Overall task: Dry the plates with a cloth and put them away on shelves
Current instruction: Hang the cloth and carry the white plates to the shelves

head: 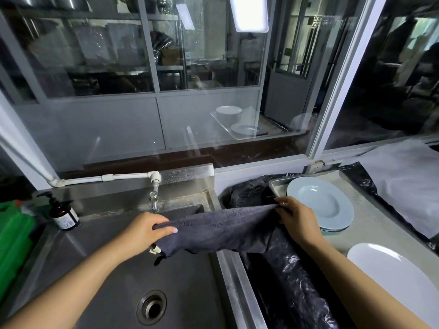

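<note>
Left hand (pixel 145 233) and right hand (pixel 295 218) each pinch an end of the grey cloth (pixel 221 230), stretched over the sink's (pixel 190 281) far-right edge. Pale blue plates (pixel 320 205) stacked in a tray (pixel 276 186) on the right w/ a white plate (pixel 394 281) nearer.

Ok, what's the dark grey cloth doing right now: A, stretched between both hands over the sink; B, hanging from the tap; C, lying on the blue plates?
A: the left hand and right hand each grip an end of the cloth, spread above the sink.

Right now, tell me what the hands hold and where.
Both hold the dark grey cloth: left hand grips its left end, right hand pinches its right end.
</note>
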Tool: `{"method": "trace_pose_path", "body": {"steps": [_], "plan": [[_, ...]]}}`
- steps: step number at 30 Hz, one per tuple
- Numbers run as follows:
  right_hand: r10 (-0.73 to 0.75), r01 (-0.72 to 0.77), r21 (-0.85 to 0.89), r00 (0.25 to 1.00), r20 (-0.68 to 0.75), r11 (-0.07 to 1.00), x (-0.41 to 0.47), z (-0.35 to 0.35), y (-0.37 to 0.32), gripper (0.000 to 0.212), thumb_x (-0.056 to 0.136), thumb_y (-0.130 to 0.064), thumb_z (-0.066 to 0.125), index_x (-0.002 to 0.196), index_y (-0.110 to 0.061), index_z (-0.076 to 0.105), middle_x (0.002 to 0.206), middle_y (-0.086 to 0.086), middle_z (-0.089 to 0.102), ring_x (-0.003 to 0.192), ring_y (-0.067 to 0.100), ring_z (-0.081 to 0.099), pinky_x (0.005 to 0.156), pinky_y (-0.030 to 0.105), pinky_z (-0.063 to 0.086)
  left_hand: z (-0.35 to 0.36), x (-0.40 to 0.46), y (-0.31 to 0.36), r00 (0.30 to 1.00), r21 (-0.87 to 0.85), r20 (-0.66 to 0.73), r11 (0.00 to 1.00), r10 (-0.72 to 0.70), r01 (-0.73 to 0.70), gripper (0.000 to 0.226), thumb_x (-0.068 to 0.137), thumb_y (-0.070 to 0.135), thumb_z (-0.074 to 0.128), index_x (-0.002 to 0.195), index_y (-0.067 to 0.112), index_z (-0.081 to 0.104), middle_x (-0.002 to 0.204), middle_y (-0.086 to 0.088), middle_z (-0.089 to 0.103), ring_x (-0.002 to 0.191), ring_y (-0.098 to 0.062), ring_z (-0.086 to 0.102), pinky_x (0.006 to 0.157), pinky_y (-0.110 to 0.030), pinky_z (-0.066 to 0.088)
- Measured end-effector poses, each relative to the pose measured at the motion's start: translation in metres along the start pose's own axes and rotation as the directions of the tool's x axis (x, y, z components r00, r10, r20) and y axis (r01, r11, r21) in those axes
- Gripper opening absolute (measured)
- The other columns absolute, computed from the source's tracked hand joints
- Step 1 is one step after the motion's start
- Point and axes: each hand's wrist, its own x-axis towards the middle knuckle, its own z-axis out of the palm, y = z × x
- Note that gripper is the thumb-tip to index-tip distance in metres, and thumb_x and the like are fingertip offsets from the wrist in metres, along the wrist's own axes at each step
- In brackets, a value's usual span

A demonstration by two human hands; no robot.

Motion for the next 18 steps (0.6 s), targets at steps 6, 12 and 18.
{"method": "trace_pose_path", "body": {"steps": [6,12,18], "plan": [[-0.035,0.037,-0.010,0.994,0.102,0.999,-0.005,-0.007,0.002,0.013,0.092,-0.019,0.064,0.087,-0.030,0.058,0.080,-0.013,0.066,0.078,0.012,0.064,0.073,0.019,0.047,-0.011,-0.007,0.012,0.999,-0.116,0.030,0.993,-0.025,0.029,0.022,0.087,0.019,0.069,0.066,0.017,0.068,0.057,0.010,0.056,0.056,0.003,0.046,0.055,-0.017,0.035],[0.071,-0.086,0.082,0.982,0.175,0.993,-0.010,0.008,0.000,0.018,0.095,-0.024,0.056,0.078,-0.019,0.052,0.074,-0.006,0.057,0.072,0.011,0.051,0.071,0.026,0.043,0.012,-0.002,0.022,0.943,-0.255,0.030,0.909,-0.332,0.329,0.032,0.095,0.024,0.059,0.067,0.011,0.051,0.061,-0.001,0.040,0.060,-0.013,0.040,0.052,-0.024,0.031],[0.127,-0.163,0.136,0.963,0.238,0.977,-0.032,0.032,-0.033,0.027,0.099,-0.031,0.050,0.075,-0.018,0.047,0.070,-0.006,0.053,0.069,0.008,0.051,0.067,0.026,0.044,0.060,0.004,0.070,0.767,-0.494,0.220,0.609,-0.603,0.621,0.017,0.099,0.023,0.053,0.099,0.007,0.053,0.097,-0.012,0.058,0.084,-0.022,0.059,0.056,-0.037,0.053]]}}
